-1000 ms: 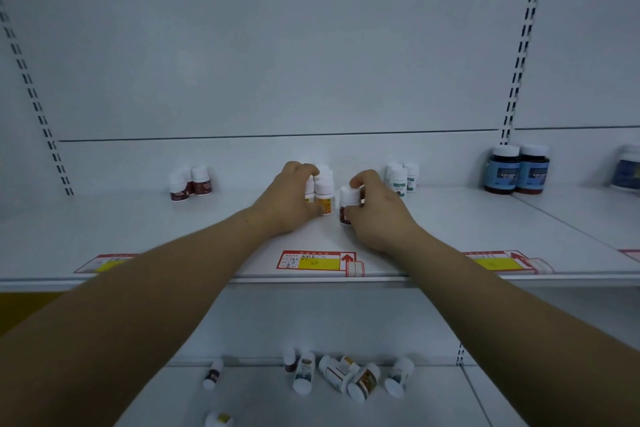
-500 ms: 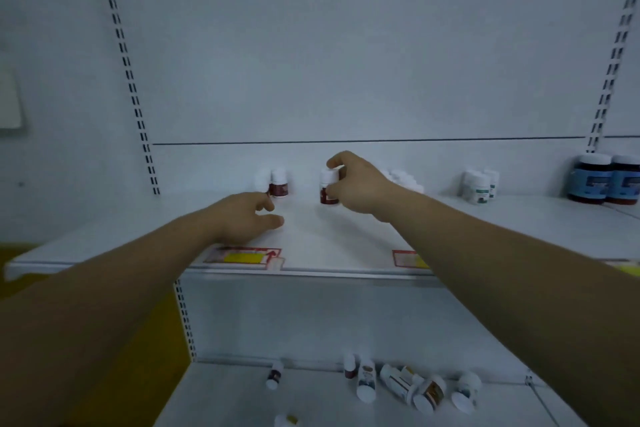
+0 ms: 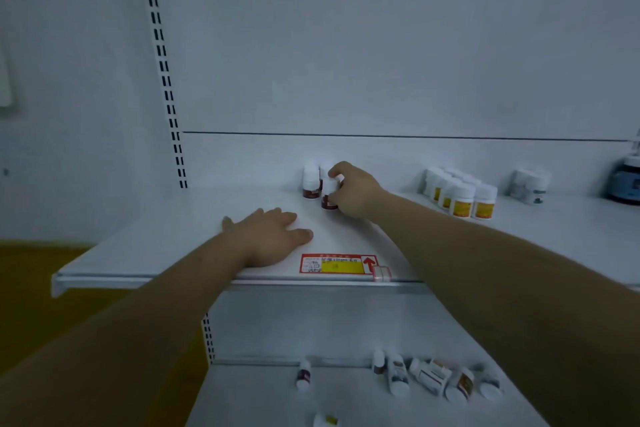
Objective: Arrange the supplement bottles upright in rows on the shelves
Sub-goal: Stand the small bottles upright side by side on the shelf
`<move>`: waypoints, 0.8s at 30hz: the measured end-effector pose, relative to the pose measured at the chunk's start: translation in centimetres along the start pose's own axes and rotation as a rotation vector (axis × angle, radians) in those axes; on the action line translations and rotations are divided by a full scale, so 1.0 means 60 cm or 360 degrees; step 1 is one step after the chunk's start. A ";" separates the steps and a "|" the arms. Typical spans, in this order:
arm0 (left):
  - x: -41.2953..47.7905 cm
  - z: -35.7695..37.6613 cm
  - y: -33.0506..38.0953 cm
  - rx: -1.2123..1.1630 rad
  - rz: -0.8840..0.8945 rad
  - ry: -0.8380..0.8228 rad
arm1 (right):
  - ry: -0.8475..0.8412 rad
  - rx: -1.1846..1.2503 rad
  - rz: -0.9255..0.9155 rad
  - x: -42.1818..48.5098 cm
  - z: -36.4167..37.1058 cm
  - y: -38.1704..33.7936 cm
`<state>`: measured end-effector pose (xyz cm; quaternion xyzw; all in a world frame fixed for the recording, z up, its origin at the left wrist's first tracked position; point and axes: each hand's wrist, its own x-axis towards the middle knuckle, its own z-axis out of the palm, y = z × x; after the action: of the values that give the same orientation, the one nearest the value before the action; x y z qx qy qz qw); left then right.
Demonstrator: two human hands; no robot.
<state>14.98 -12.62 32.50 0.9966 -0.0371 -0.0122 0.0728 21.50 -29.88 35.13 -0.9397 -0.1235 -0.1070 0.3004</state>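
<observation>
From the head view, the right hand [image 3: 353, 191] reaches to the back of the upper shelf [image 3: 138, 253], fingers curled round a red-labelled bottle [image 3: 329, 194]. The forefinger is hooked over its white cap and the thumb sits low on its side. The bottle is upright, just in front of and to the right of two more red-labelled bottles [image 3: 310, 182] standing against the back panel. Whether its base sits fully on the shelf cannot be told. The left hand [image 3: 270, 236] lies palm down on the same shelf, nearer the front edge and well apart from the bottles. Its fingers are straight and close together, the thumb is set out to the right, and it holds nothing. Just to its right, a red and yellow price tag [image 3: 337, 263] is stuck on the shelf edge. Further right stand yellow-labelled bottles [image 3: 460, 198] upright in two rows, then a few blurred white bottles [image 3: 530, 185], then a dark jar [image 3: 627, 184] at the frame edge. On the lower shelf [image 3: 259, 399], a cluster of bottles [image 3: 429, 378] lies on its side, touching or nearly so. A small bottle [image 3: 303, 378] lies apart to their left, and another [image 3: 325, 421] is cut off by the bottom edge. A slotted upright [image 3: 162, 62] runs up the back panel on the left.
</observation>
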 end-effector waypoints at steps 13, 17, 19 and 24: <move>0.010 0.002 -0.005 -0.0082 -0.0021 0.0050 | 0.0072 -0.0158 0.0061 0.068 0.020 0.016; 0.011 0.002 -0.007 -0.0113 -0.0023 0.0054 | 0.0087 -0.0155 0.0032 0.073 0.026 0.018; 0.012 0.003 -0.008 -0.0133 -0.0027 0.0059 | 0.0077 -0.0151 0.0038 0.074 0.028 0.016; 0.012 0.003 -0.008 -0.0143 -0.0024 0.0054 | 0.0024 -0.0163 0.0079 0.057 0.018 0.012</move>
<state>15.72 -12.24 32.22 0.9926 -0.0277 0.0026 0.1180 25.12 -29.24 34.80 -0.9558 -0.0923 -0.1129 0.2555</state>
